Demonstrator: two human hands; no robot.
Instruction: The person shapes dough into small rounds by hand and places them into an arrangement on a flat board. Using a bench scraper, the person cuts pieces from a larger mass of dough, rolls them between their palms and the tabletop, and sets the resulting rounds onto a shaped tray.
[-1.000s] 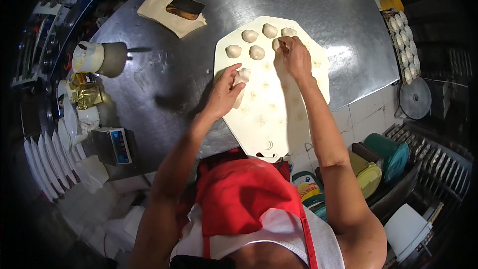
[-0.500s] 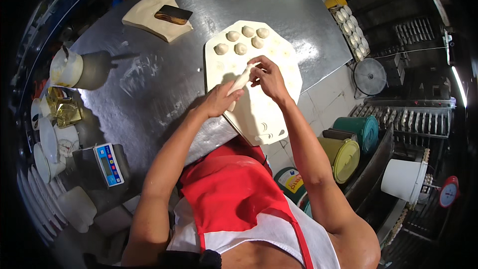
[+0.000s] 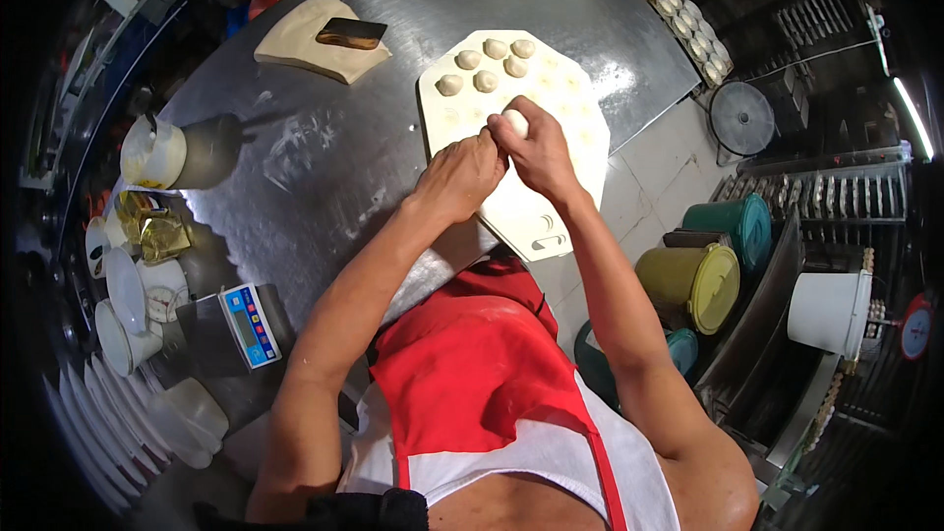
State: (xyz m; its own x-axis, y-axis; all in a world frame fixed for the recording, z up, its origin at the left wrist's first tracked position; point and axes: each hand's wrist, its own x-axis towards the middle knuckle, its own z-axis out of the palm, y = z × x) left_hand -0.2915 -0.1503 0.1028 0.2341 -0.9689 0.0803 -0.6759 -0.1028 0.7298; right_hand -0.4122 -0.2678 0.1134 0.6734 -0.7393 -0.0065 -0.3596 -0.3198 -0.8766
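Right hand (image 3: 539, 147) has its fingers curled round a pale dough piece (image 3: 515, 122) above the middle of the board (image 3: 521, 211); left hand (image 3: 460, 177) butts against it, fingertips hidden, can't tell if they grip dough too. I'd keep squeeze pressure light and even so the surface comes out smooth. Six dough balls (image 3: 485, 81) sit at the board's far end, dough slab (image 3: 295, 34) beyond its left edge.

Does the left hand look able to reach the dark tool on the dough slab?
Probably yes: nothing visible stands between the left hand and the dark tool, though that hand touches the right hand.
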